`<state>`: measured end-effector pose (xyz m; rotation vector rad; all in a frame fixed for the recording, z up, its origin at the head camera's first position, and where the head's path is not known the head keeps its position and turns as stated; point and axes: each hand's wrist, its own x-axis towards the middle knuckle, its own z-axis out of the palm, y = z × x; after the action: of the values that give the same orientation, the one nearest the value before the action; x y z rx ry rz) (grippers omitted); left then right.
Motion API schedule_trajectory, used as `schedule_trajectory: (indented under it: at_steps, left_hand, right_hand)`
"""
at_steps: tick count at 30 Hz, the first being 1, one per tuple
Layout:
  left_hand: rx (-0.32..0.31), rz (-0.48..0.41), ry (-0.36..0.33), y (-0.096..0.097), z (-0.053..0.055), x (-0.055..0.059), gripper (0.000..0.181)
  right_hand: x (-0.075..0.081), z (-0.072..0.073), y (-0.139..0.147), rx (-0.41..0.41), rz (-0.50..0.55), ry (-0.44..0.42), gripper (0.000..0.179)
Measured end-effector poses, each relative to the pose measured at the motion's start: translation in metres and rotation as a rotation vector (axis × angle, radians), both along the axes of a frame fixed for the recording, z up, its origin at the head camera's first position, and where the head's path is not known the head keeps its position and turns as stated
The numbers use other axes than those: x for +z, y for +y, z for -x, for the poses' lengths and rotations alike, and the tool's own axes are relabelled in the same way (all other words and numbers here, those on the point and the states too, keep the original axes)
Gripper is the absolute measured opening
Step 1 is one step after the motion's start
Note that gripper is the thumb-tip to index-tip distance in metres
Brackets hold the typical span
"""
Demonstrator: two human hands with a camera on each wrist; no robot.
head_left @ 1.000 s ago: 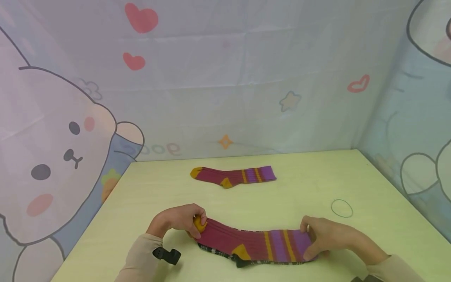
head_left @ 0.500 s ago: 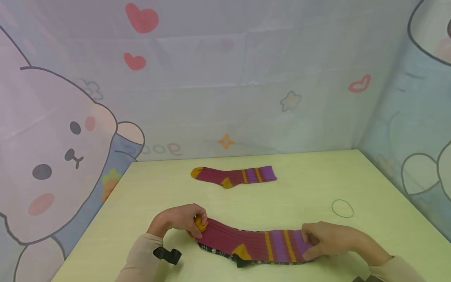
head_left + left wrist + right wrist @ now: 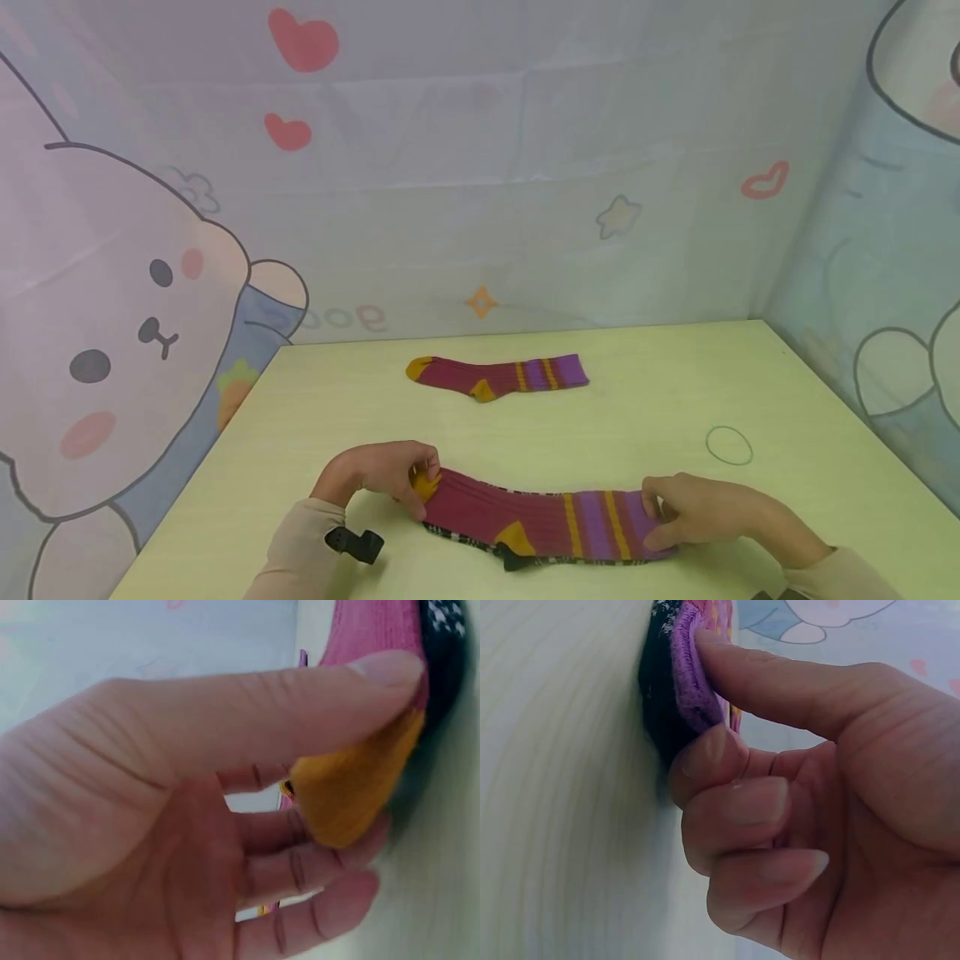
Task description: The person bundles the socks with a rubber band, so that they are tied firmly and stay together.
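A maroon sock (image 3: 480, 508) with a mustard toe and heel and purple-striped cuff lies over a black-and-white patterned sock (image 3: 461, 537), which shows only along the edges and at its dark heel. My left hand (image 3: 386, 471) pinches the upper sock's mustard toe (image 3: 352, 787), thumb on top and fingers curled underneath. At the other end, my right hand (image 3: 701, 507) holds the purple cuff (image 3: 694, 675), its thumb and index finger on it and the remaining fingers curled. In the right wrist view the dark sock (image 3: 656, 682) lies between the cuff and the table.
Farther back on the pale yellow table (image 3: 337, 400) lies a matching maroon sock (image 3: 457, 375), flat, toe to the left. A thin green ring (image 3: 729, 445) rests beyond my right hand. A printed cloth backdrop (image 3: 450, 167) stands behind the table.
My right hand's index finger has come down slightly over the cuff since a second ago. The left hand stays at the toe, and the socks lie nearly as before.
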<state>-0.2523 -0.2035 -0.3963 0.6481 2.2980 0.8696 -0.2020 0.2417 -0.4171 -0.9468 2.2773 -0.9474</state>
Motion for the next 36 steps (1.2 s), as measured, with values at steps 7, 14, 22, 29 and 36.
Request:
schedule_trajectory:
  at_steps: [7,14,22,29,36]
  left_hand:
    - [0.007,0.115,0.062,0.0014,-0.0046,0.0004,0.040]
    - [0.001,0.178,0.072,-0.0011,-0.0037,0.0014,0.029]
    - [0.004,0.177,0.093,-0.0007,-0.0033,-0.0003,0.025]
    - [0.038,0.213,0.093,0.0033,-0.0047,-0.0001,0.029]
    - [0.017,0.195,0.085,0.0008,-0.0039,0.0000,0.029]
  right_hand:
    - [-0.0006,-0.0004,0.0007,0.026,0.026,0.009,0.026]
    - [-0.0012,-0.0006,0.0015,0.053,0.043,0.035,0.026]
    - [-0.0011,0.0007,0.0001,0.001,-0.005,0.021,0.027]
    - [-0.0009,0.0020,-0.0002,-0.022,-0.020,0.000,0.028]
    - [-0.0013,0.0016,-0.0002,-0.023,-0.029,0.003,0.027]
